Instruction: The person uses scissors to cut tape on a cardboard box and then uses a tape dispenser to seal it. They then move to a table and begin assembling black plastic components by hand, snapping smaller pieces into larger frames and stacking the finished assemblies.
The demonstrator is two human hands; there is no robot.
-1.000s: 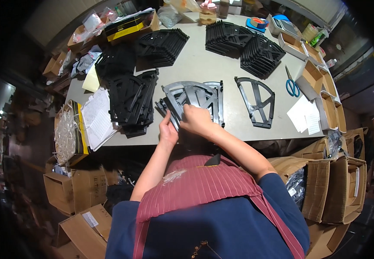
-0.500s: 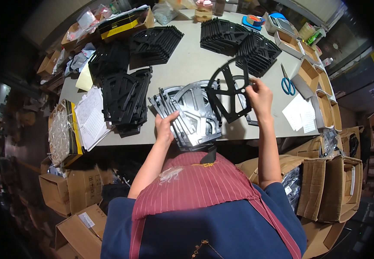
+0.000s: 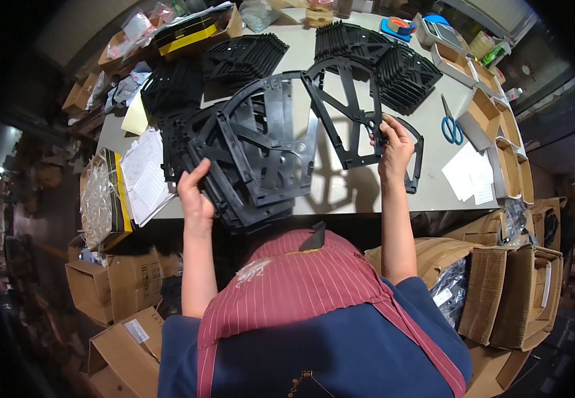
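Observation:
My left hand (image 3: 198,196) is closed on the left edge of a stack of black plastic frames (image 3: 261,189), its thumb on the near side. The frames are fan-shaped with open spokes, and the stack is tilted up over the table's front edge. To the right, my right hand (image 3: 395,149) pinches a separate black fan-shaped frame (image 3: 347,109) at its spoked corner, held above the table. Another curved black piece (image 3: 419,156) shows just right of that hand; whether it is joined to the held frame I cannot tell.
More black frames stand in rows at the back left (image 3: 251,56) and back right (image 3: 403,69). Blue-handled scissors (image 3: 452,129), white papers (image 3: 468,174) and small cardboard trays (image 3: 483,119) lie along the right. A box of clear plastic pieces (image 3: 98,199) and printed sheets (image 3: 145,172) sit left.
My left hand has moved left with the stack, which is now raised and turned, its shine gone. My right hand has tilted its frame the other way, keeping hold of it.

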